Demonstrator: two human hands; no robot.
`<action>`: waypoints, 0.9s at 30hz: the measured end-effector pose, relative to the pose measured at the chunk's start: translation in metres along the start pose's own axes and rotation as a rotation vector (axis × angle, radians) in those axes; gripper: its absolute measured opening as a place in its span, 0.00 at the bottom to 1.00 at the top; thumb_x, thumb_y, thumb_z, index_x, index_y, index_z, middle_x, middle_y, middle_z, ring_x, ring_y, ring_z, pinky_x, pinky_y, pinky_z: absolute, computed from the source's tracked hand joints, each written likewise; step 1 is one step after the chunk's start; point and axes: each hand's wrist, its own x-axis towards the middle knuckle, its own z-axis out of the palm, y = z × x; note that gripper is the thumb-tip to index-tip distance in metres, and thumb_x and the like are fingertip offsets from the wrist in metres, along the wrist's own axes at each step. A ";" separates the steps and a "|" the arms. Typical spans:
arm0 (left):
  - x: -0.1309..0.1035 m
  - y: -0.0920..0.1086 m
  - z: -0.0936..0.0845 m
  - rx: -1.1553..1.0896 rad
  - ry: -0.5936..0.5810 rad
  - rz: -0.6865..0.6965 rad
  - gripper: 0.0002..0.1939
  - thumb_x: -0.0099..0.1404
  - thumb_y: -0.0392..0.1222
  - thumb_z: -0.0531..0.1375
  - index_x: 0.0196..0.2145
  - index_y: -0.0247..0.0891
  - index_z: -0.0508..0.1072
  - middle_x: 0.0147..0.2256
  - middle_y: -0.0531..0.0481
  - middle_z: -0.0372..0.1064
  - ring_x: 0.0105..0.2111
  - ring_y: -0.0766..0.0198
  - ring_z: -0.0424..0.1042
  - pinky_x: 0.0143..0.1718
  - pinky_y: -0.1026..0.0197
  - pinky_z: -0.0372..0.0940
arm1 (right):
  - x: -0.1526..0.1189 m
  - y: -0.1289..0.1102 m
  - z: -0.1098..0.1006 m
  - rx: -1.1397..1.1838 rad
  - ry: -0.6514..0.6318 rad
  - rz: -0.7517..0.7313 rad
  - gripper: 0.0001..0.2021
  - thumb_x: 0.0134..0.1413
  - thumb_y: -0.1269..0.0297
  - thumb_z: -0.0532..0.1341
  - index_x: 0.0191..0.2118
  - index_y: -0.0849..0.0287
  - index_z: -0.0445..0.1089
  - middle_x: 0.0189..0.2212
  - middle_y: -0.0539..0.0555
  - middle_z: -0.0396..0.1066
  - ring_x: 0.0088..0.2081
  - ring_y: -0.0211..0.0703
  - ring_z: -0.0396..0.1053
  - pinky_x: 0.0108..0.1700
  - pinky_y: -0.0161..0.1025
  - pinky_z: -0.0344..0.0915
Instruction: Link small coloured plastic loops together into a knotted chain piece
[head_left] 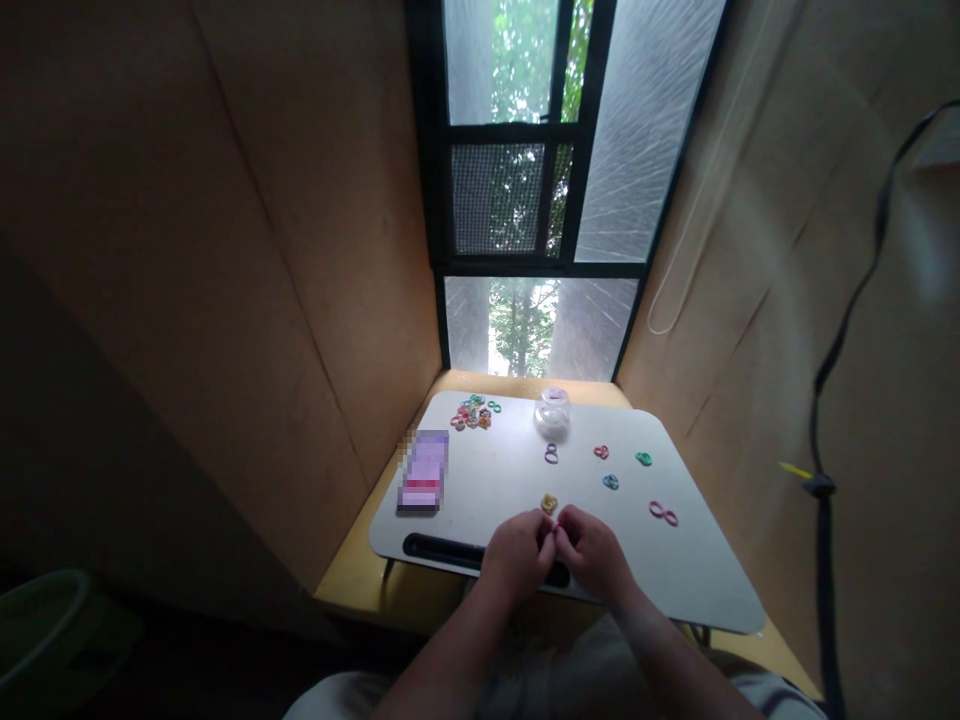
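My left hand and my right hand meet over the front edge of the white lap table, fingertips pinched together. Between them shows a bit of a small pink hair tie, mostly hidden by the fingers. Just beyond my fingertips lies a yellow clump of hair ties. Sorted over the table's right half are purple hair ties, red ones, blue ones, green ones and pink ones. A mixed pile of hair ties sits at the back left.
A clear round jar stands at the back of the white lap table. On the left lies a purple phone-like rectangle, partly pixelated. A black slot runs along the front edge. Walls flank both sides; a dark strap hangs at right.
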 end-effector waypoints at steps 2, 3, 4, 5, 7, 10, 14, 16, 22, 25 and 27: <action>0.000 0.001 -0.001 0.003 -0.006 -0.009 0.07 0.66 0.40 0.54 0.36 0.40 0.72 0.34 0.50 0.73 0.34 0.62 0.71 0.35 0.62 0.57 | 0.000 0.000 0.000 -0.005 -0.004 -0.007 0.07 0.55 0.63 0.54 0.27 0.56 0.61 0.23 0.49 0.67 0.26 0.40 0.63 0.30 0.34 0.56; 0.000 0.002 -0.002 0.002 -0.009 -0.011 0.07 0.66 0.41 0.54 0.36 0.39 0.72 0.34 0.50 0.73 0.34 0.62 0.71 0.35 0.62 0.58 | 0.000 -0.001 0.000 -0.007 -0.006 -0.009 0.07 0.55 0.63 0.54 0.27 0.56 0.61 0.23 0.49 0.67 0.27 0.40 0.63 0.30 0.34 0.56; 0.000 0.003 -0.003 0.001 -0.013 -0.012 0.07 0.67 0.41 0.54 0.36 0.39 0.72 0.34 0.50 0.73 0.34 0.62 0.71 0.35 0.62 0.58 | 0.000 -0.001 0.000 -0.010 -0.006 -0.010 0.07 0.55 0.63 0.54 0.27 0.56 0.61 0.23 0.49 0.67 0.27 0.40 0.63 0.30 0.34 0.56; 0.000 0.004 -0.004 0.000 -0.017 -0.013 0.07 0.67 0.41 0.54 0.37 0.40 0.72 0.34 0.50 0.73 0.34 0.62 0.71 0.35 0.62 0.58 | 0.000 0.000 0.000 -0.013 -0.006 -0.011 0.07 0.55 0.63 0.54 0.27 0.56 0.61 0.23 0.49 0.67 0.27 0.40 0.63 0.29 0.34 0.56; 0.000 0.005 -0.005 -0.002 -0.026 -0.020 0.07 0.67 0.41 0.54 0.37 0.40 0.72 0.34 0.50 0.73 0.34 0.62 0.71 0.35 0.62 0.58 | 0.000 0.000 0.000 -0.016 -0.005 -0.009 0.07 0.55 0.63 0.54 0.27 0.56 0.62 0.23 0.49 0.67 0.26 0.40 0.63 0.29 0.34 0.56; 0.000 0.007 -0.007 -0.001 -0.037 -0.032 0.07 0.67 0.41 0.55 0.37 0.39 0.73 0.34 0.50 0.73 0.34 0.62 0.70 0.35 0.61 0.58 | 0.000 0.000 -0.001 -0.014 -0.004 -0.009 0.07 0.54 0.63 0.54 0.27 0.56 0.62 0.23 0.49 0.67 0.26 0.40 0.63 0.29 0.34 0.55; 0.000 0.007 -0.006 0.002 -0.030 -0.034 0.06 0.66 0.40 0.55 0.36 0.40 0.72 0.33 0.50 0.73 0.33 0.62 0.70 0.35 0.62 0.57 | 0.001 -0.001 -0.002 -0.012 -0.014 -0.005 0.07 0.54 0.63 0.54 0.27 0.56 0.61 0.23 0.49 0.66 0.26 0.40 0.62 0.29 0.34 0.55; 0.001 0.006 -0.005 0.005 -0.029 -0.029 0.06 0.65 0.40 0.55 0.36 0.40 0.72 0.33 0.51 0.73 0.33 0.63 0.69 0.34 0.62 0.57 | 0.002 -0.002 -0.002 -0.010 -0.019 0.000 0.07 0.54 0.63 0.54 0.27 0.56 0.61 0.22 0.49 0.66 0.26 0.40 0.62 0.29 0.34 0.55; 0.001 0.005 -0.005 -0.001 -0.028 -0.016 0.05 0.65 0.40 0.55 0.35 0.40 0.71 0.32 0.51 0.72 0.32 0.63 0.69 0.33 0.62 0.57 | 0.001 -0.002 -0.004 -0.014 -0.012 -0.009 0.06 0.53 0.63 0.54 0.27 0.56 0.63 0.23 0.50 0.67 0.26 0.39 0.62 0.30 0.34 0.56; 0.002 0.006 -0.005 0.013 -0.039 -0.024 0.05 0.65 0.40 0.55 0.35 0.40 0.71 0.32 0.51 0.72 0.32 0.63 0.68 0.33 0.62 0.56 | 0.001 0.000 -0.004 -0.021 -0.027 -0.014 0.06 0.54 0.63 0.54 0.27 0.56 0.63 0.23 0.50 0.67 0.26 0.39 0.62 0.30 0.34 0.55; 0.003 0.007 -0.005 0.023 -0.041 -0.026 0.05 0.65 0.40 0.55 0.35 0.40 0.71 0.32 0.51 0.72 0.32 0.63 0.68 0.33 0.62 0.56 | 0.001 0.002 -0.003 -0.020 -0.032 -0.015 0.06 0.54 0.63 0.54 0.27 0.56 0.62 0.23 0.49 0.66 0.26 0.40 0.62 0.30 0.34 0.55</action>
